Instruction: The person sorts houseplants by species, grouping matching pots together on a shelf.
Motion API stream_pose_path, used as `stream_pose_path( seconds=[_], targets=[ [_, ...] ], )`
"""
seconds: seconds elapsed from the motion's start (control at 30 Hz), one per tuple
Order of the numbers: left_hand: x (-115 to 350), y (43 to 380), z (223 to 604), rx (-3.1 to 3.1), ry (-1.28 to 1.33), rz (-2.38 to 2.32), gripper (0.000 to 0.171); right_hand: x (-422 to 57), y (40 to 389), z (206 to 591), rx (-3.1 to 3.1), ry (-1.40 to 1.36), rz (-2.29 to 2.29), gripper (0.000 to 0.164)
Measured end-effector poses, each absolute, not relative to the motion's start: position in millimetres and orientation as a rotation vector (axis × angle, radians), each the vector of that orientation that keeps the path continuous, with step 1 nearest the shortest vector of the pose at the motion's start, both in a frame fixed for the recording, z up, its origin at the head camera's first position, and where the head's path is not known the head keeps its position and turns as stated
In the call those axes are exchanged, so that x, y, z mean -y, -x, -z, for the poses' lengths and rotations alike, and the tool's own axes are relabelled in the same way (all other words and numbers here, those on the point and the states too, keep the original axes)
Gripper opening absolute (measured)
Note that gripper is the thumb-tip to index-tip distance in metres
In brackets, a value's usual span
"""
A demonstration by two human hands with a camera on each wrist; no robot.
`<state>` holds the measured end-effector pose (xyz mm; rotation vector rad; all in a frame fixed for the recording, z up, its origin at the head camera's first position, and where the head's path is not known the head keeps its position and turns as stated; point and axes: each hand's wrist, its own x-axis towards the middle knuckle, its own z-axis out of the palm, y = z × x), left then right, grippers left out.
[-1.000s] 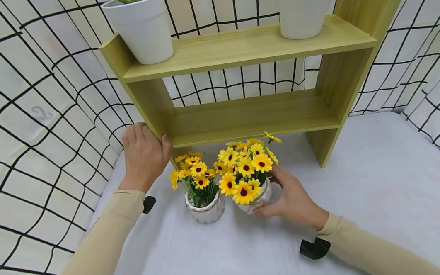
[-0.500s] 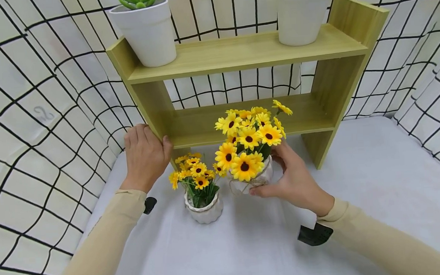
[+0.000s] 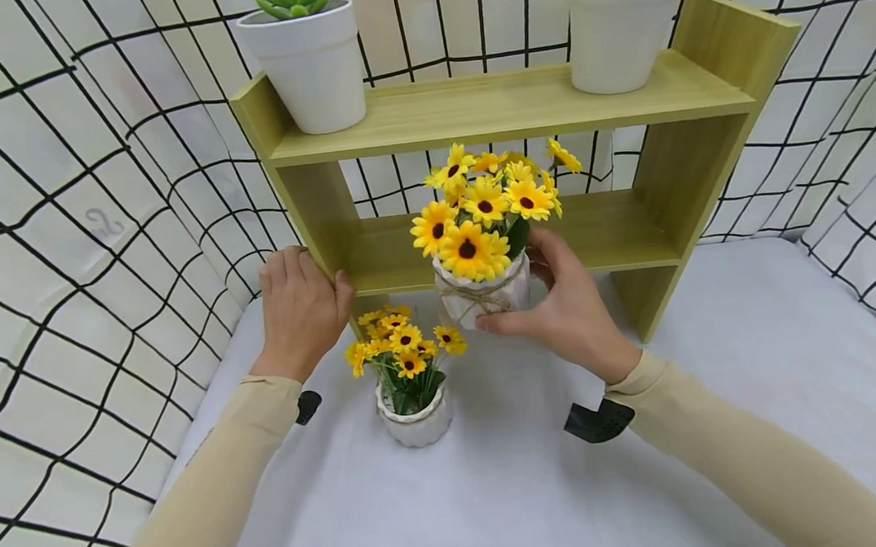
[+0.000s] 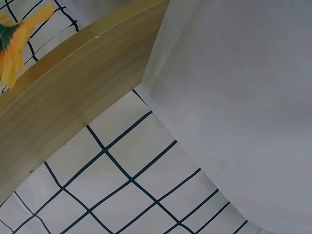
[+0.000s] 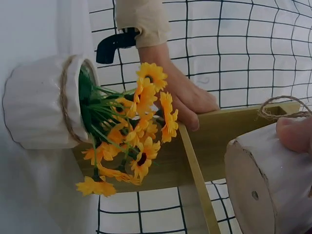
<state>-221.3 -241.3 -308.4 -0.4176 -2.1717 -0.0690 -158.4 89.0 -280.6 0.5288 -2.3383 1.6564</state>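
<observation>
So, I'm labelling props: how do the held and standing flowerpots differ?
The held flowerpot is in the right hand, above the white surface; the standing flowerpot rests on it. The held flowerpot's blooms look larger and fuller; the standing flowerpot's look smaller and sparser. Both are white with twine and yellow, dark-centred blooms.

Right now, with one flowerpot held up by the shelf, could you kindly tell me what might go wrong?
The held flowerpot might slip, since only the right hand grips it. Its flowers could brush the upper board, near them in the head view. A bump might jolt the white pots on top.
</observation>
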Motion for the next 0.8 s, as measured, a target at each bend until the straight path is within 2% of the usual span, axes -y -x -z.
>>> stream_pose_path(
  seconds=[0.57, 0.8],
  targets=[
    [237, 220, 306, 2.197, 0.408, 0.038, 0.042, -77, 181, 278, 2.393, -0.423, -1.505, 0.098],
    [241, 220, 308, 2.181, 0.391, 0.023, 0.043, -76, 195, 267, 2.494, -0.490, -1.524, 0.095]
  ],
)
